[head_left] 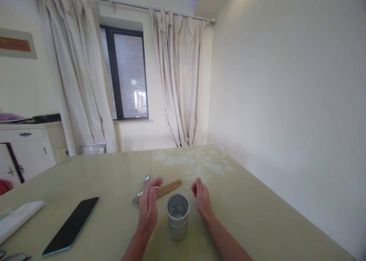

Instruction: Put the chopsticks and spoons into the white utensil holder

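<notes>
A grey cylindrical cup (177, 223) with holes in its bottom stands upright on the table between my hands. It looks like a utensil holder, and I see nothing inside it. My left hand (148, 205) is just left of the cup, apart from it, with fingers stretched out and nothing held. On the other side, my right hand (201, 197) is held thumb up with loosely curled fingers, holding nothing I can see. Behind the left hand lie a bundle of wooden chopsticks (170, 187) and metal spoons (146, 178), partly hidden by that hand.
A dark phone or tablet (73, 224) lies on the pale green table (108, 184) to the left. Beyond it are a white flat object (21, 217) and part of some glasses (15, 256). A white wall (286, 120) runs along the table's right side.
</notes>
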{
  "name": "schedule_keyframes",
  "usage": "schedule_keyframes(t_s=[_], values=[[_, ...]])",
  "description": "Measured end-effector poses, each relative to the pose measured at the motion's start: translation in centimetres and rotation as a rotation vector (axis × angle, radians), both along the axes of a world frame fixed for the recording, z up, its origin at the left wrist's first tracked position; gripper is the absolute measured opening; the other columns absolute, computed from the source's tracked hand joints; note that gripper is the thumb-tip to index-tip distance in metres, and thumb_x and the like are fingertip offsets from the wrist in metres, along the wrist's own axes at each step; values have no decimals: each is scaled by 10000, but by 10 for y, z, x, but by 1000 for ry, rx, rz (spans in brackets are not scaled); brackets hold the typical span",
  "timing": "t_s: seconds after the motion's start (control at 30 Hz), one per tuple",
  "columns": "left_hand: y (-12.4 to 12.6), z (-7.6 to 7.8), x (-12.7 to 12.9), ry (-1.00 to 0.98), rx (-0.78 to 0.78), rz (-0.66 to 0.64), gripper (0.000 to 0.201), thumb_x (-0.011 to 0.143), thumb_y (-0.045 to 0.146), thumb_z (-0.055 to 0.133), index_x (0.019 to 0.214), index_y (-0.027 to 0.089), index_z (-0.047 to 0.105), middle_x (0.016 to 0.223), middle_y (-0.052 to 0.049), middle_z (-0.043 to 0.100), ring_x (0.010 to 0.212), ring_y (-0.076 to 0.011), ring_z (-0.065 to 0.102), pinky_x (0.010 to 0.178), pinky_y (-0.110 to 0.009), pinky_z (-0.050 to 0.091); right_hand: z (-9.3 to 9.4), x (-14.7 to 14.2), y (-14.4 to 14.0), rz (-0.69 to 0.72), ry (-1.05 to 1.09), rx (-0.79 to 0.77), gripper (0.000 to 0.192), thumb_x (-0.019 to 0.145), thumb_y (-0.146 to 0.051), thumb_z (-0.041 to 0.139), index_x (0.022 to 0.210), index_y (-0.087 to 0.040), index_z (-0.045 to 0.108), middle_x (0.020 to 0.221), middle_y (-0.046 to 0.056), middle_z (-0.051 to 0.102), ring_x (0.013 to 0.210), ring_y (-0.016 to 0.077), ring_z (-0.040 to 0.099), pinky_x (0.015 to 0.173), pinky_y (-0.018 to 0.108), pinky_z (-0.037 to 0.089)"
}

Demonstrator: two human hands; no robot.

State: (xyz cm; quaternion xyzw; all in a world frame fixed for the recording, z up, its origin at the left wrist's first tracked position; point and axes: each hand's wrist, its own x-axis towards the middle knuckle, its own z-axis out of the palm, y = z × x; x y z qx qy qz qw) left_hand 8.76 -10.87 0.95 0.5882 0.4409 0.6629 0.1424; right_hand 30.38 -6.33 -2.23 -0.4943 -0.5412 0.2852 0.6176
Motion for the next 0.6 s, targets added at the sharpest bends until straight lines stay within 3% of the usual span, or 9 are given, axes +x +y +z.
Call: schedule_keyframes(t_s=[0.1, 0.23, 0.4, 0.5, 0.6], values=[[-14, -1, 22, -129, -103, -149, 618, 1062, 661, 332, 1269, 210, 702, 1193, -120, 784, 1091, -272, 726, 966, -435, 574, 4, -2, -8, 62, 55, -30, 875, 895, -965, 193, 651, -229, 597, 557, 0, 507, 507, 171, 468, 499, 296, 356], [-23, -14, 40, -72, -288, -344, 668, 1020, 738, 386, 1293, 222, 710, 1278, -117, 768, 1178, -299, 704, 1084, -476, 541, 10, -10, -18, 175, 59, -13, 887, 888, -976, 258, 665, -208, 642, 552, -3, 520, 524, 165, 474, 529, 296, 374], [-24, -23, 42, -63, -356, -442, 685, 1043, 722, 308, 1243, 233, 744, 1251, -93, 796, 1185, -286, 714, 1107, -474, 554, 14, -18, -28, 310, 24, 36, 833, 928, -928, 347, 698, -195, 670, 650, 34, 632, 656, 195, 561, 648, 320, 449], [-13, -24, 32, -47, -361, -390, 800, 1059, 706, 159, 1129, 216, 788, 1129, -102, 829, 1064, -275, 754, 1026, -465, 601, 16, -20, -31, 376, 52, 10, 841, 932, -928, 337, 740, -194, 701, 693, 49, 661, 693, 210, 590, 680, 331, 471], [5, -25, 12, 109, -338, -127, 702, 1035, 706, 309, 1000, 203, 797, 993, -111, 836, 930, -285, 757, 888, -442, 624, 17, -21, -32, 435, 96, -73, 887, 912, -953, 307, 789, -190, 743, 756, 64, 696, 747, 223, 629, 736, 347, 496]])
